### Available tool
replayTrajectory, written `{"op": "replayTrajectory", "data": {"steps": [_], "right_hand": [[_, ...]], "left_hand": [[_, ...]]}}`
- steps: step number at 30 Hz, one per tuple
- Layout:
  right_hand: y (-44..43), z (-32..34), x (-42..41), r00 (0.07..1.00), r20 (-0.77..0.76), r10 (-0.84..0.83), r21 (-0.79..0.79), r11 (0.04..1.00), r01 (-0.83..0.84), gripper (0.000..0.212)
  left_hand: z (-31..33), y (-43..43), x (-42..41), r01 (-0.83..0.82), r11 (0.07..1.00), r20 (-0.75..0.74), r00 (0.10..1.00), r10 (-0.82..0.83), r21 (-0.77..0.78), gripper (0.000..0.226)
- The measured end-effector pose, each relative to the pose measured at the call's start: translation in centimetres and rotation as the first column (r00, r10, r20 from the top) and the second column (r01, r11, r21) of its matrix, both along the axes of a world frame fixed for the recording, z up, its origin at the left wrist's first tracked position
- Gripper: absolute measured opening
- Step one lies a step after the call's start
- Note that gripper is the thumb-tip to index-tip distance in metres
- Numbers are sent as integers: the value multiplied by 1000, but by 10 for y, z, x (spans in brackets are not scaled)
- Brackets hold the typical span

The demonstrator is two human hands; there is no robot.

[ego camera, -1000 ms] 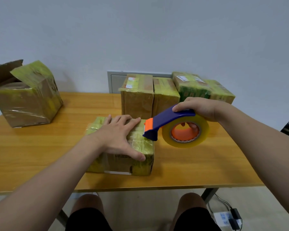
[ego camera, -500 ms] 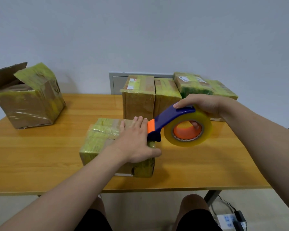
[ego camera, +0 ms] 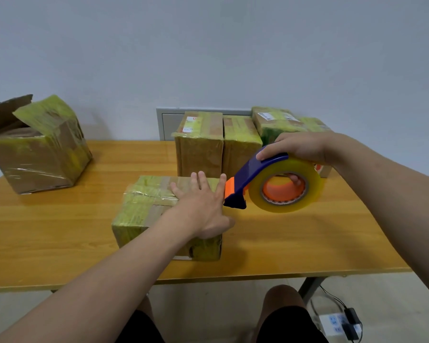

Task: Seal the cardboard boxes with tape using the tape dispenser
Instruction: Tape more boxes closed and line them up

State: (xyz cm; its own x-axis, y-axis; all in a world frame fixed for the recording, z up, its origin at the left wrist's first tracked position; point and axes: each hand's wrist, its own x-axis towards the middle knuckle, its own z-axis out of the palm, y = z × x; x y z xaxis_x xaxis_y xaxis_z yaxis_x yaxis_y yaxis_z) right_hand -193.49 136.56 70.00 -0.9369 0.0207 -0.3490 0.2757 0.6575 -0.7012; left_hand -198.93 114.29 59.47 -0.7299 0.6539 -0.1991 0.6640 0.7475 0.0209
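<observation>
A small cardboard box (ego camera: 144, 209), wrapped in yellowish tape, lies near the front middle of the wooden table (ego camera: 47, 231). My left hand (ego camera: 203, 206) rests flat on its right top edge, fingers straight and spread. My right hand (ego camera: 300, 147) grips the blue and orange tape dispenser (ego camera: 248, 179) from above, a finger hooked through the roll's orange core. The dispenser's blade end hangs at the box's right edge, just beside my left fingers. Its roll of clear tape (ego camera: 286, 186) hovers over the table to the right of the box.
An open taped box (ego camera: 35, 149) stands at the far left. Two upright boxes (ego camera: 198, 149) stand behind the small one, with more taped boxes (ego camera: 278, 122) at the back right. A power strip (ego camera: 334, 323) and cables lie on the floor beside the table leg.
My left hand has slid from the middle of the box top to its right end. The dispenser has shifted slightly right and stays at the box's right edge.
</observation>
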Motion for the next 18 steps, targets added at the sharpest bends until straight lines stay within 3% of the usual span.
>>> {"op": "replayTrajectory", "data": {"steps": [2,6,8,12,18], "right_hand": [[-2,0,-1,1000,-9,-5,31,999,5,39],[-7,4,-4,1000,-2,-25,97,995,25,65],[-10,6,-6,1000,-8,-21,117,993,21,68],[-16,7,-10,1000,-24,-16,157,987,19,57],[-30,19,-20,999,34,-35,188,982,28,43]], "left_hand": [[0,-1,-1,0,1000,-4,1000,0,-8,99],[1,0,-3,22,999,-43,999,-24,-37,98],[0,-4,-5,48,999,-72,996,-50,-25,100],[-5,-22,-20,117,992,-159,981,-108,46,109],[-13,-21,-26,103,993,-60,993,-100,54,108]]}}
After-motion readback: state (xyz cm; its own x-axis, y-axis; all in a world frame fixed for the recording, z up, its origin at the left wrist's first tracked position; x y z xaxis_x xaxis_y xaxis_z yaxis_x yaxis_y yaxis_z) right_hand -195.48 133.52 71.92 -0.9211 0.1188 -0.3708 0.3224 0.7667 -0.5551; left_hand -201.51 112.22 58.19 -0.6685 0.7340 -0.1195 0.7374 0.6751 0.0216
